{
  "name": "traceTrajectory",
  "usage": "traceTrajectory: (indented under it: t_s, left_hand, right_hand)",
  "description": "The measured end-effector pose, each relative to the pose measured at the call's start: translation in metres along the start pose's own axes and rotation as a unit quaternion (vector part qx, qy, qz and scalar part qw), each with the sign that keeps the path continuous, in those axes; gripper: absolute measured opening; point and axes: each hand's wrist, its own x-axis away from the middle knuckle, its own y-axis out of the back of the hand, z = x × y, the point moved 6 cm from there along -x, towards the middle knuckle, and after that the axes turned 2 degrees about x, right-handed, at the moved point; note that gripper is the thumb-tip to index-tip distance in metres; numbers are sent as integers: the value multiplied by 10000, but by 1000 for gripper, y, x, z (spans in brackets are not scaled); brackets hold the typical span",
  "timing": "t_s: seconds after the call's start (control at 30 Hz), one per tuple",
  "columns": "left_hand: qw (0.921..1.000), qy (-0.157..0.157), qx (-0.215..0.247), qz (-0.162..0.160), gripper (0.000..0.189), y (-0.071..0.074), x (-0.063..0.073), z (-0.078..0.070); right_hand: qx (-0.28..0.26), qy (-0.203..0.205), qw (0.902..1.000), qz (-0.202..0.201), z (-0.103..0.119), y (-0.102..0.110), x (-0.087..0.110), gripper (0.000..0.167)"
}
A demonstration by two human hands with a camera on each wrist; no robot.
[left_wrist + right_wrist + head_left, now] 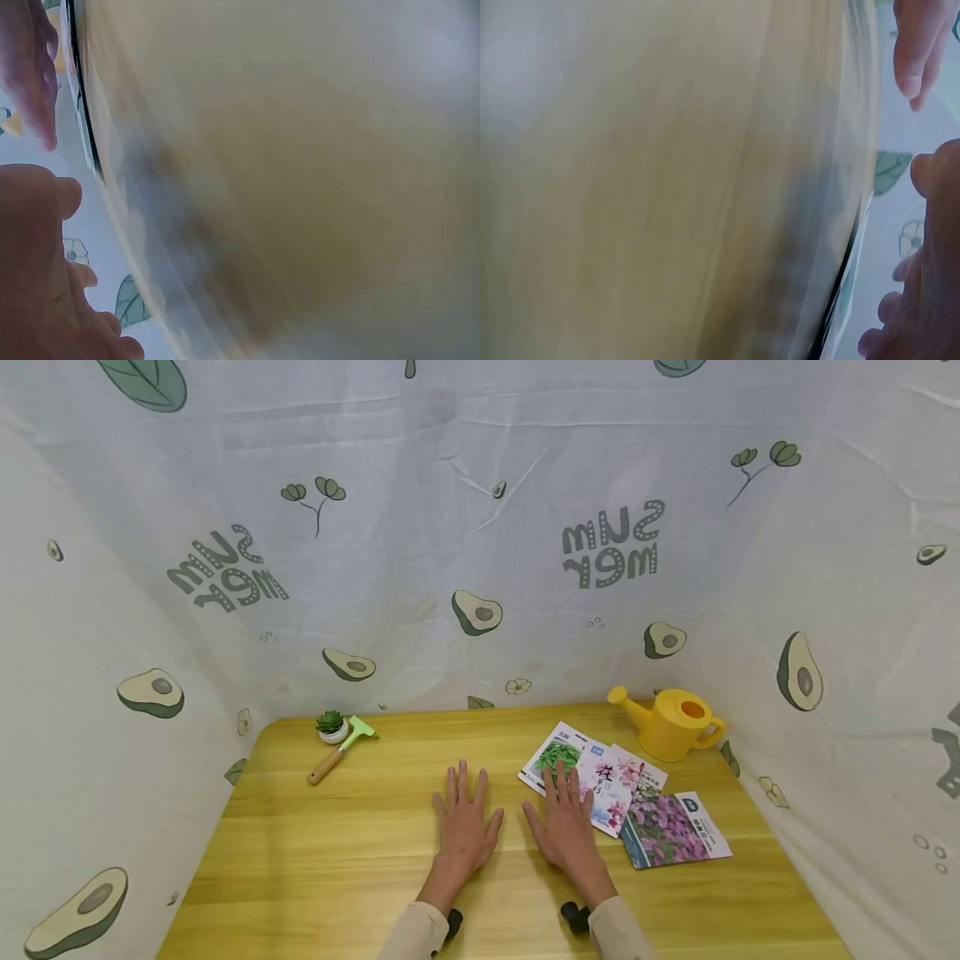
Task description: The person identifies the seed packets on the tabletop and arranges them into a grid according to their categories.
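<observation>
Both hands are spread palm down over the wooden table (337,852), side by side, with straight fingers and nothing held. The left hand (461,828) is over the table's middle. Just right of it, the right hand (566,831) has its fingertips over the near edge of the seed packets; whether they touch is unclear. A green-leaf packet (546,758), a white packet with pink blossoms (606,785) and a purple-flower packet (667,831) overlap one another. In the left wrist view the left palm (34,277) shows, and in the right wrist view the right palm (937,285).
A yellow watering can (673,727) stands at the back right. At the back left, a small potted succulent (332,728) sits beside a green hoe with a wooden handle (336,760). Avocado-print cloth (420,527) encloses the table at the back and sides.
</observation>
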Motion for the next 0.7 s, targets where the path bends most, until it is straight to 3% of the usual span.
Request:
traceTrajectory:
  t_s: [0.3, 0.6, 0.7]
  left_hand:
    - [9990, -402, 175, 104, 70, -16, -7, -18]
    - [9951, -746, -211, 611, 72, -45, -14, -43]
    - [9936, -836, -496, 580, 70, -47, -17, -47]
  right_hand:
    - [-131, -121, 9998, 22, -23, 0, 3, 78]
    - [-13, -279, 9994, 200, -35, 6, 8, 74]
    - [-53, -257, 9995, 197, -37, 6, 7, 73]
